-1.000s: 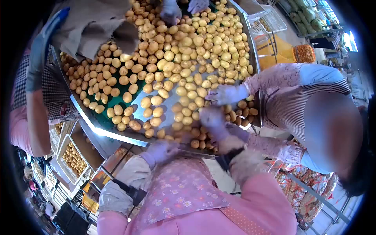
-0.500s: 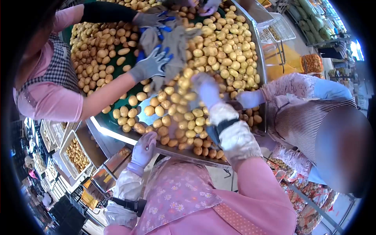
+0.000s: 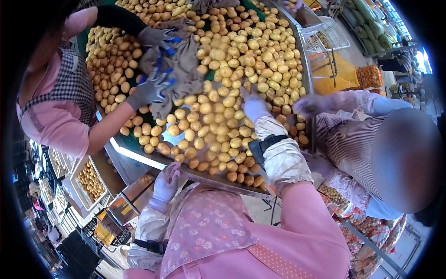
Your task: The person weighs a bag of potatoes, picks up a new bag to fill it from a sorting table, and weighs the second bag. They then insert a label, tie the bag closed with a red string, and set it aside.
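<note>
The right grip (image 3: 254,108), in a pale glove, lies palm down on the potatoes (image 3: 222,124) near the right side of the table (image 3: 135,156). Its fingers are sunk among them, so I cannot tell whether it clasps one or lies released. Behind it a padded white sleeve (image 3: 284,160) with a dark strap runs back to the pink arm. The left grip (image 3: 166,180), gloved too, is low at the near rim of the table with the fingers loosely curled; whether anything sits inside them cannot be told. The potatoes cover most of the table, heaped thick at the far end and thinner near the left rim, where bare steel and a strip of green show between them. At the left a co-worker in a checked apron reaches in with two grey and blue gloves (image 3: 151,88), which hold a grey cloth (image 3: 183,65) over the heap, touching the potatoes. At the right another co-worker in a striped apron has a gloved hand (image 3: 310,105) at the right rim, just beside the right grip but apart from it. Below the table, near left, a tray (image 3: 89,181) holds more potatoes. Far right, well apart from the table, are a wire basket (image 3: 332,33) and an orange net bag (image 3: 371,76).
</note>
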A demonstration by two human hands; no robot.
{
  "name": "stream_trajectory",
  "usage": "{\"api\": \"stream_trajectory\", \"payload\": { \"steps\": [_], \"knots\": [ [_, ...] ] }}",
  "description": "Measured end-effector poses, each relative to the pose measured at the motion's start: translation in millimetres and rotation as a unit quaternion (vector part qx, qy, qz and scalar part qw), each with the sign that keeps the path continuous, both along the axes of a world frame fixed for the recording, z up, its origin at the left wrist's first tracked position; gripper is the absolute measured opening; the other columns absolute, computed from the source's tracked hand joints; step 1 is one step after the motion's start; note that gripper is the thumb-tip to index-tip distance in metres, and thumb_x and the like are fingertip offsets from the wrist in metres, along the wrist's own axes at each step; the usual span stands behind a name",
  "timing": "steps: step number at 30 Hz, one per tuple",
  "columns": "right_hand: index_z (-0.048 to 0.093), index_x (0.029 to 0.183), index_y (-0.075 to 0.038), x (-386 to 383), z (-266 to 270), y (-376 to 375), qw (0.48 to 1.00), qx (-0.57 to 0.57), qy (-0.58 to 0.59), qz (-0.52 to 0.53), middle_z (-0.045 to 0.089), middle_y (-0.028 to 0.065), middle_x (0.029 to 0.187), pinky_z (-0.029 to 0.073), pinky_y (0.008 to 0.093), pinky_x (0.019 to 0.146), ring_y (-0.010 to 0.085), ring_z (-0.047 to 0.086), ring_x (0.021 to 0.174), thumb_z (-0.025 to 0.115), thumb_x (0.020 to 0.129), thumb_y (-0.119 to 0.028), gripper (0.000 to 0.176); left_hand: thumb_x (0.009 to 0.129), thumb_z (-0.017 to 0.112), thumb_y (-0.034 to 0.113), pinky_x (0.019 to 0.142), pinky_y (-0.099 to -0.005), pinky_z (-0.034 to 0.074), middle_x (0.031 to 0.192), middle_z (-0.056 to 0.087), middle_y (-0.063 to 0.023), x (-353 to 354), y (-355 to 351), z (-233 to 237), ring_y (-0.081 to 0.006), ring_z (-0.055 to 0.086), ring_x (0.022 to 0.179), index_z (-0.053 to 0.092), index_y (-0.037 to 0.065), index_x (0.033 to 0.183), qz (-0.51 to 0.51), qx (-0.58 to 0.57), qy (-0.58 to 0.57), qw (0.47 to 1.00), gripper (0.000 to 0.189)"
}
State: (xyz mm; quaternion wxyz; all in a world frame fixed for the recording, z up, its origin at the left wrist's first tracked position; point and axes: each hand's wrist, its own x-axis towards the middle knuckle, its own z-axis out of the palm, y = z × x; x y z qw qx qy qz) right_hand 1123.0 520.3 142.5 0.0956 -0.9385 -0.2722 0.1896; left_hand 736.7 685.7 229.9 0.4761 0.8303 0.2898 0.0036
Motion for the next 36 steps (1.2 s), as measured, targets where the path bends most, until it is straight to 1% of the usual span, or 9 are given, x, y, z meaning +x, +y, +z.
{"api": "stream_trajectory", "payload": {
  "steps": [5, 9, 14, 19, 24, 27, 30, 32, 36],
  "knots": [
    [0.048, 0.136, -0.012, 4.6, -3.4, -12.6, 0.999, -0.021, 0.042, 0.022, 0.067, 0.0200, 0.109, 0.052, 0.0454, 0.086, 0.0304, 0.067, 0.102, 0.064, 0.087, -0.025, 0.052, 0.091, 0.061, 0.011, 0.088, -0.0382, 0.052, 0.116, 0.066, -0.0161, 8.7, -5.3, 0.0, -0.0319, 0.066, 0.101, 0.064, 0.002, 0.116, -0.073, 0.075, 0.001, 0.995, 0.027],
    [0.061, 0.105, -0.003, 20.3, -17.9, -48.5, 0.935, 0.323, -0.020, -0.149, 0.069, 0.0145, 0.087, 0.055, 0.0386, 0.067, 0.0279, 0.069, 0.077, 0.067, 0.089, -0.027, 0.029, 0.090, 0.062, 0.012, 0.087, -0.0397, 0.052, 0.115, 0.066, -0.0165, 6.9, -7.7, -6.2, -0.0337, 0.065, 0.102, 0.065, 0.003, 0.115, -0.066, 0.047, -0.012, 0.997, 0.027],
    [0.064, 0.114, -0.004, -36.2, -17.5, -51.9, 0.997, 0.070, -0.031, 0.021, 0.068, 0.0196, 0.107, 0.052, 0.0486, 0.087, 0.0389, 0.067, 0.096, 0.059, 0.091, -0.037, 0.041, 0.091, 0.061, 0.013, 0.089, -0.0393, 0.052, 0.114, 0.066, -0.0171, 5.3, -7.8, -8.5, -0.0345, 0.065, 0.103, 0.064, 0.003, 0.115, -0.069, 0.062, -0.032, 0.995, 0.027],
    [0.066, 0.112, -0.008, -52.4, 15.9, -1.0, 0.969, -0.245, 0.008, -0.021, 0.070, 0.0139, 0.103, 0.056, 0.0507, 0.064, 0.0309, 0.072, 0.090, 0.058, 0.088, -0.019, 0.028, 0.092, 0.060, 0.015, 0.089, -0.0398, 0.052, 0.113, 0.066, -0.0180, 11.5, -10.2, -4.9, -0.0355, 0.065, 0.103, 0.064, 0.002, 0.115, -0.085, 0.071, -0.023, 0.994, 0.027],
    [0.064, 0.116, -0.009, -63.7, -28.2, -28.1, 0.991, 0.084, -0.101, -0.023, 0.068, 0.0081, 0.103, 0.055, 0.0413, 0.069, 0.0240, 0.069, 0.092, 0.061, 0.091, -0.025, 0.029, 0.091, 0.060, 0.014, 0.091, -0.0399, 0.051, 0.115, 0.066, -0.0175, 11.8, -7.3, -10.2, -0.0352, 0.064, 0.107, 0.064, 0.002, 0.116, -0.118, 0.083, -0.067, 0.987, 0.028],
    [0.064, 0.115, -0.010, -106.1, 30.5, -22.7, 0.789, 0.449, 0.261, -0.328, 0.069, 0.0084, 0.092, 0.052, 0.0350, 0.075, 0.0228, 0.067, 0.085, 0.067, 0.088, -0.041, 0.041, 0.091, 0.060, 0.013, 0.091, -0.0399, 0.051, 0.116, 0.066, -0.0169, 5.2, 1.5, -3.6, -0.0347, 0.064, 0.106, 0.064, 0.002, 0.117, -0.108, 0.076, -0.068, 0.989, 0.028],
    [0.063, 0.114, -0.013, -116.5, 95.1, -17.7, 0.879, 0.471, -0.050, -0.062, 0.068, 0.0069, 0.087, 0.052, 0.0304, 0.075, 0.0197, 0.065, 0.077, 0.068, 0.087, -0.049, 0.045, 0.092, 0.060, 0.013, 0.091, -0.0395, 0.051, 0.116, 0.066, -0.0163, -14.3, 20.0, -6.3, -0.0342, 0.064, 0.106, 0.064, 0.002, 0.117, -0.104, 0.064, -0.064, 0.990, 0.028],
    [0.057, 0.116, -0.002, -58.8, 153.3, -37.3, 0.949, 0.100, -0.281, 0.104, 0.064, 0.0090, 0.109, 0.055, 0.0377, 0.069, 0.0215, 0.066, 0.088, 0.060, 0.096, -0.026, 0.032, 0.092, 0.060, 0.014, 0.092, -0.0393, 0.051, 0.116, 0.066, -0.0157, -21.9, 30.4, 6.9, -0.0339, 0.064, 0.107, 0.064, 0.002, 0.117, -0.111, 0.065, -0.055, 0.990, 0.028],
    [0.052, 0.121, 0.004, 79.5, 174.2, -72.7, 0.824, 0.273, -0.469, -0.161, 0.060, 0.0255, 0.115, 0.055, 0.0383, 0.081, 0.0307, 0.067, 0.094, 0.066, 0.089, -0.039, 0.056, 0.092, 0.060, 0.016, 0.092, -0.0397, 0.051, 0.116, 0.067, -0.0142, -33.4, 57.6, -2.6, -0.0338, 0.064, 0.106, 0.064, 0.003, 0.116, -0.122, 0.076, -0.087, 0.986, 0.028]
  ]
}}
